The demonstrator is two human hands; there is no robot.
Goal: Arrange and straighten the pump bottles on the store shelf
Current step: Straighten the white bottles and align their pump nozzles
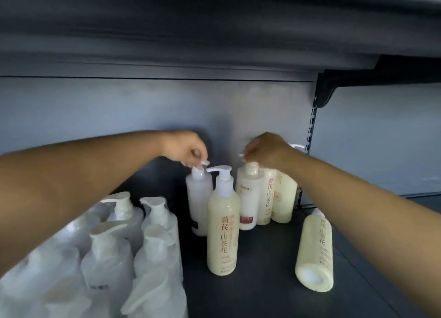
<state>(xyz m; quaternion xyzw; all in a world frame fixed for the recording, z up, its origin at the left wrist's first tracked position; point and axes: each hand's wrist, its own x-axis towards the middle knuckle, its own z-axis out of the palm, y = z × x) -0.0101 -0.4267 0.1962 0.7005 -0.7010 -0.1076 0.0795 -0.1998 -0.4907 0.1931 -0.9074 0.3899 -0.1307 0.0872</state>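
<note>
Two hands pinch pump tops: left hand (188, 148) on a translucent cylindrical bottle (198, 198), right hand (265, 150) on a glossy cream bottle (248, 198).

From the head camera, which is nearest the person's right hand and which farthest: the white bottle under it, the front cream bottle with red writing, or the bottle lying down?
1. White bottle, directly under the right hand, fingers at its pump.
2. Front cream bottle, standing forward and left.
3. Lying bottle, toppled near the shelf front, under the forearm.
</note>
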